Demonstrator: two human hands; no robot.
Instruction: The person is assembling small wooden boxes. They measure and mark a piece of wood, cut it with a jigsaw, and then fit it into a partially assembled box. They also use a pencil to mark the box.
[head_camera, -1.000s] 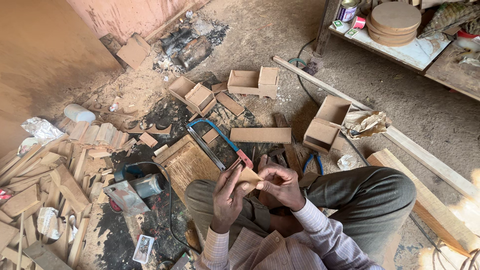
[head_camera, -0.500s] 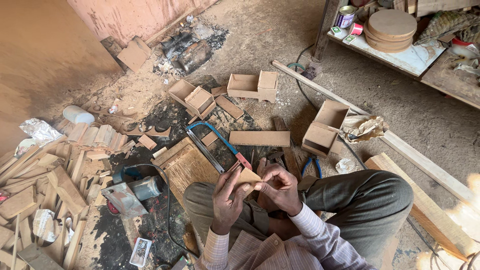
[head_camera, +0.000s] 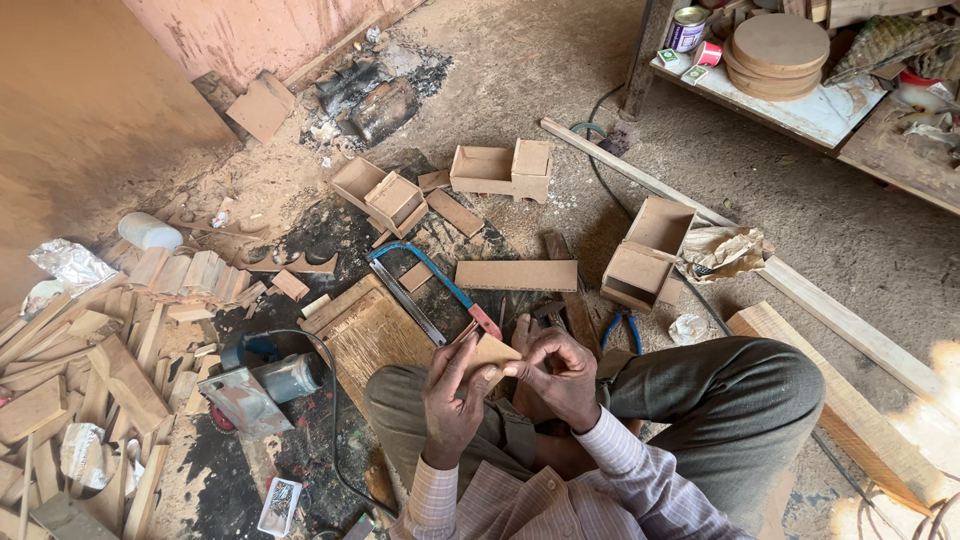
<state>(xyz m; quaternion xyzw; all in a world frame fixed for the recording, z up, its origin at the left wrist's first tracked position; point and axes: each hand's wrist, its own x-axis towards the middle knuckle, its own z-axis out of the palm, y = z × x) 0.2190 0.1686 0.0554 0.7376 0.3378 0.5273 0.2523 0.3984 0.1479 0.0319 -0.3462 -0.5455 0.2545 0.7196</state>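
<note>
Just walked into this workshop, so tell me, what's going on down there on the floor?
A person sits cross-legged on the floor, holding a small flat wooden piece up between both hands, left hand and right hand pinching its edges. In front lie a blue-framed hacksaw on a wooden board, a power tool, blue-handled pliers and several open wooden boxes.

Left hand (head_camera: 452, 400), right hand (head_camera: 556, 375) pinching small wooden piece (head_camera: 493, 353), hacksaw (head_camera: 425, 285) beyond
</note>
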